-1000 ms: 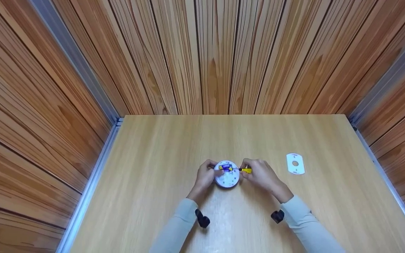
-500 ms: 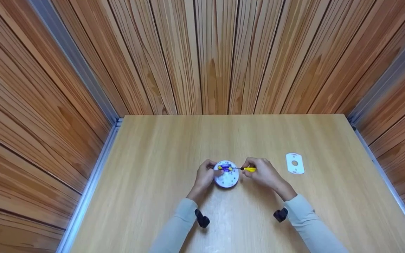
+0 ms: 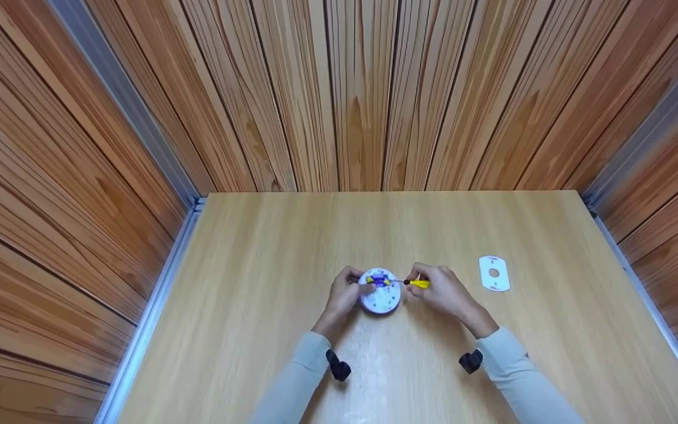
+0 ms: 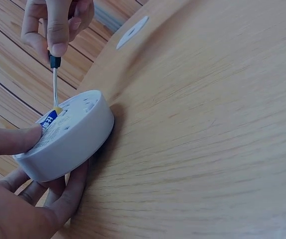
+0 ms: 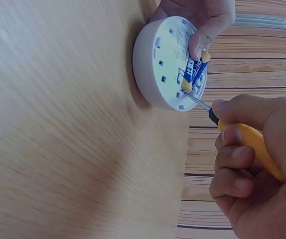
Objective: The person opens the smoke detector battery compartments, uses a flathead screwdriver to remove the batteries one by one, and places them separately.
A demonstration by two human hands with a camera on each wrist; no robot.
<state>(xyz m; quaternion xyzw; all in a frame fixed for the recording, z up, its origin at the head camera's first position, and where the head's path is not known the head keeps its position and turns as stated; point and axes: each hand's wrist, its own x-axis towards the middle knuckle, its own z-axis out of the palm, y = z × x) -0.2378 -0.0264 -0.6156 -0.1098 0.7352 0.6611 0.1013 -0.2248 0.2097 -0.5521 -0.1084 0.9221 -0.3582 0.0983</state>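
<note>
My left hand [image 3: 344, 292] grips a round white plastic device [image 4: 75, 139], its thumb on the top face and its fingers underneath. The device is tilted, with small square holes across its face. Blue and yellow batteries [image 5: 195, 69] sit in a recess there, and the left thumb lies against one. My right hand [image 3: 438, 290] holds a screwdriver [image 5: 252, 147] by its yellow handle, index finger near the black collar. The metal shaft points left, and its tip is right at the yellow end of a battery, at the recess edge.
A white plate [image 3: 494, 273] with rounded ends and a hole in its middle lies flat on the wooden table [image 3: 292, 235], to the right of the hands. Wood-panelled walls [image 3: 362, 94] stand behind and on both sides. Black wrist cameras hang under both sleeves.
My right hand has shifted slightly to the right with the screwdriver, so more of the shaft shows. The left hand and the device have stayed almost still.
</note>
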